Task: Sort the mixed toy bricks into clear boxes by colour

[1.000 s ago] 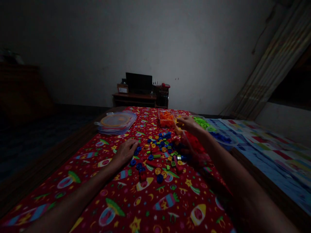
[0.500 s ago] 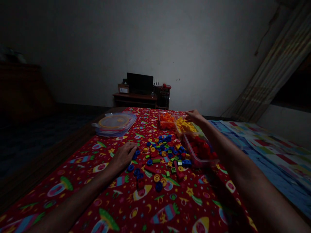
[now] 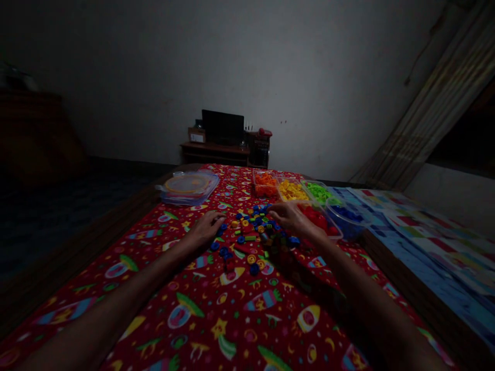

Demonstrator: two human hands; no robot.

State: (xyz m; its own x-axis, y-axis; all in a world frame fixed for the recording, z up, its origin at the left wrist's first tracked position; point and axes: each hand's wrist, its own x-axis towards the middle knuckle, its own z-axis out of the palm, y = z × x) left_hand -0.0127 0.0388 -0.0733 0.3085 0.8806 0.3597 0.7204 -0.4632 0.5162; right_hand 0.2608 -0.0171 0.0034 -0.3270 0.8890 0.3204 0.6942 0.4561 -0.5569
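Right hand (image 3: pixel 294 219) has come back to lie open, grasping nothing, on the pile of plastic blocks (image 3: pixel 251 232), light and stiff, best pinched by their edges, while the left hand (image 3: pixel 209 228) curls just beside the pile, its hold unclear.

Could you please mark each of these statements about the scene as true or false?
1. The right hand is over the loose plastic blocks, beside the tray of red blocks. True.
2. The left hand is at the left edge of the loose plastic blocks. True.
3. The second tray from the left holds blue blocks. False: it holds yellow blocks.
4. The clear lidded container sits among the loose plastic blocks. False: it sits apart from them, further along the printed red cloth.
5. The dark screen stands on the printed red cloth. False: it stands on a wooden stand by the wall.
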